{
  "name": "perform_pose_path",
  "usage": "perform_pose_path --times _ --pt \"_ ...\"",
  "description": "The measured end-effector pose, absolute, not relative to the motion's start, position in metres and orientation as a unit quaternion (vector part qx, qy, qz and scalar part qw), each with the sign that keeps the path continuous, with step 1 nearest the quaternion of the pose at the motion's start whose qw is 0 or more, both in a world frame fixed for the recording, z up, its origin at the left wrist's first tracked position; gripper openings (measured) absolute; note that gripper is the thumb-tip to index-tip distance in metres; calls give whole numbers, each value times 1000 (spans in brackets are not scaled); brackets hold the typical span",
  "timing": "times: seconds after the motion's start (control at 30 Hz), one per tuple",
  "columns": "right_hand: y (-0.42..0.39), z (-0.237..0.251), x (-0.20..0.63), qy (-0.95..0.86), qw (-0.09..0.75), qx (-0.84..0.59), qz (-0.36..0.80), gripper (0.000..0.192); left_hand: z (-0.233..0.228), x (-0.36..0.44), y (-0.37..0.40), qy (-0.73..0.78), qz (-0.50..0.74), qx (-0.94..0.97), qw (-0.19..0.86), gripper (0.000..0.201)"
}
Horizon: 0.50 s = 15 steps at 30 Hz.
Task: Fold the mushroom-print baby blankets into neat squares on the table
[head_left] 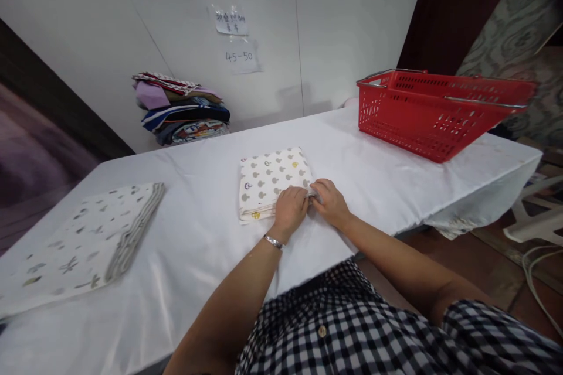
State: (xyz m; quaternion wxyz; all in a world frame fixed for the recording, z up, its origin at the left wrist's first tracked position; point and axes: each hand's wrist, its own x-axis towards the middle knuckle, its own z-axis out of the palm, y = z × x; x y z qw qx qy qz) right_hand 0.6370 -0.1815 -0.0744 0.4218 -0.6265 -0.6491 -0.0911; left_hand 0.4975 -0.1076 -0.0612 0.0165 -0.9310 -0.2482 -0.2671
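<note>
A folded cloth [271, 180], cream with grey, purple and yellow mushroom-like prints, lies flat near the middle of the frame on the white table. It is folded into a neat square of several layers, its stacked edges showing along the lower side.

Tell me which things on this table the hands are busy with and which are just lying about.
In hand:
- folded patterned cloth, with left hand and right hand pressing its near right corner

Lying about:
- red basket, far right
- stack of folded clothes by the wall
- larger folded printed cloth, left
</note>
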Motion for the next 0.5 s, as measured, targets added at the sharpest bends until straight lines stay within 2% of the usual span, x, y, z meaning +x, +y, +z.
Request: perform_pose_path --times 0.2,0.5 --pt "-178 -78 638 -658 398 -635 -79 27 -59 497 -109 -254 -247 -935 30 10" --pt "-183 -80 641 -663 406 -627 -53 25 -57 473 -105 -299 -215 -929 38 17"
